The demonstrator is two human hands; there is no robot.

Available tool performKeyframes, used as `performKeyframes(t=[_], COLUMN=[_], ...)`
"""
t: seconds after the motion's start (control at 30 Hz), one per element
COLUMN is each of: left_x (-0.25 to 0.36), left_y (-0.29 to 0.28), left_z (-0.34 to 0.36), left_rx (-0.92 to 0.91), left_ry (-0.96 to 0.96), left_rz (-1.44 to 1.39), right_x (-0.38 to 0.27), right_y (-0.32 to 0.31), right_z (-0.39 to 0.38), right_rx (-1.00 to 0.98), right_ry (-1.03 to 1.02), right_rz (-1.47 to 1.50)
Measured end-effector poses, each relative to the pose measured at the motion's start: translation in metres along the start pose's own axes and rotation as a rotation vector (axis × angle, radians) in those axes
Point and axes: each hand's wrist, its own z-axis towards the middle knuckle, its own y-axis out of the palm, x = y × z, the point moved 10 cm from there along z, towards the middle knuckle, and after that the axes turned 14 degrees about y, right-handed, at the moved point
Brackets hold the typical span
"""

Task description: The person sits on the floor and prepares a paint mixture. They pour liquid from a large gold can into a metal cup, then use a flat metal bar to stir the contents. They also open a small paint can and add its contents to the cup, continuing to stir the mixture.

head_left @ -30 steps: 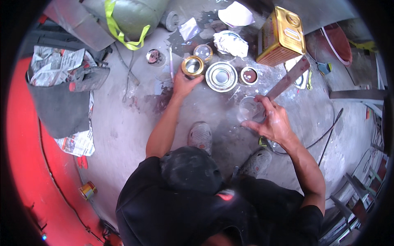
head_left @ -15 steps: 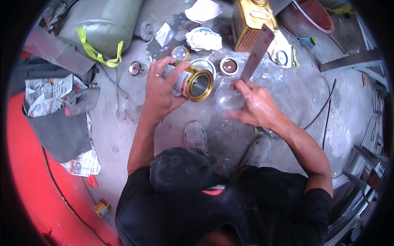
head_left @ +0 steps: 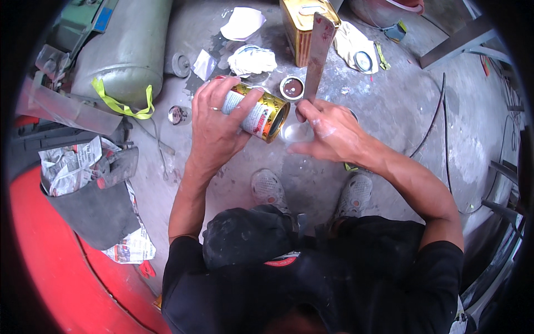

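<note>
In my left hand (head_left: 214, 122), fingers wrapped round its side, is a gold paint can (head_left: 257, 116) with a printed label. The can lies tipped, its open mouth facing right and down at the rim of a clear plastic cup (head_left: 295, 132). My right hand (head_left: 339, 136) grips that cup and also pinches a long flat metal strip (head_left: 319, 55), which rises upright from the cup area. Whether liquid is flowing cannot be made out. On the floor just beyond the cup stands a small open tin (head_left: 292, 88) of dark brown paint.
Beyond my hands are a large gold rectangular tin (head_left: 297, 36), crumpled white cloth (head_left: 253, 61) and a stained small cup (head_left: 178, 115). At left sit a grey tank (head_left: 130, 53) and a dark bin (head_left: 92, 211) with newspaper. A hose (head_left: 436, 117) curves across the right floor.
The can has tipped further, its mouth turning away from view and nearer the cup. My right hand has come slightly left with the cup and strip. The whole view has shifted a little.
</note>
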Motion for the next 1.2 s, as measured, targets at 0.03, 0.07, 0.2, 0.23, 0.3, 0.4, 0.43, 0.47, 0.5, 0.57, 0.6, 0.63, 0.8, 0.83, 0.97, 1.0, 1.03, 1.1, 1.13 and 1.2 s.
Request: performKeyframes(t=[0.03,0.07,0.2,0.23,0.3,0.4,0.43,0.47,0.5,0.57,0.6,0.63,0.8,0.83,0.97,1.0,1.03,1.1,1.13,1.2], left_x=[0.001,0.003,0.008,0.009,0.01,0.011,0.01,0.01,0.01,0.009,0.009,0.009,0.014,0.013,0.013,0.013,0.013,0.014,0.014,0.013], left_y=[-0.001,-0.001,-0.002,-0.003,-0.003,-0.004,-0.004,-0.004,-0.004,-0.003,-0.003,-0.003,0.0,0.0,0.001,0.002,0.002,0.002,0.003,0.005], left_z=[0.002,0.004,0.007,0.007,0.009,0.009,0.009,0.009,0.009,0.007,0.006,0.006,0.01,0.009,0.008,0.008,0.008,0.008,0.007,0.005], left_rx=[-0.004,-0.008,-0.018,-0.016,-0.01,-0.009,-0.009,-0.009,-0.009,-0.01,-0.01,-0.009,-0.01,-0.014,-0.027,-0.03,-0.031,-0.032,-0.038,-0.048], left_ry=[0.008,0.015,0.074,0.079,0.088,0.097,0.096,0.093,0.09,0.082,0.078,0.082,0.104,0.1,0.091,0.09,0.093,0.099,0.106,0.12], left_rz=[0.003,0.006,0.062,0.072,0.091,0.103,0.099,0.095,0.09,0.09,0.089,0.093,0.094,0.096,0.099,0.1,0.101,0.106,0.118,0.142], right_x=[0.0,-0.001,-0.001,0.0,0.0,0.0,0.0,-0.001,-0.001,-0.002,-0.003,-0.003,-0.002,-0.002,-0.002,-0.002,-0.002,-0.002,-0.003,-0.003], right_y=[0.0,0.0,-0.001,-0.001,-0.001,-0.001,-0.001,-0.002,-0.002,-0.002,-0.002,-0.001,0.0,0.0,0.001,0.001,0.0,0.0,0.0,0.0], right_z=[0.0,-0.001,-0.001,-0.001,-0.001,-0.001,-0.001,-0.001,-0.001,-0.001,-0.001,0.0,0.001,0.001,0.002,0.001,0.001,0.001,0.001,0.001], right_rx=[-0.001,-0.004,0.007,0.007,-0.002,-0.014,-0.006,0.0,0.0,0.001,-0.001,-0.003,-0.034,-0.034,-0.028,-0.026,-0.025,-0.031,-0.039,-0.039], right_ry=[0.003,0.005,0.02,0.025,0.038,0.045,0.039,0.034,0.034,0.033,0.031,0.029,0.06,0.059,0.052,0.05,0.047,0.048,0.051,0.053], right_rz=[0.006,0.012,-0.001,-0.003,-0.012,-0.024,-0.02,-0.017,-0.014,-0.01,-0.015,-0.021,-0.028,-0.028,-0.031,-0.031,-0.031,-0.034,-0.036,-0.037])
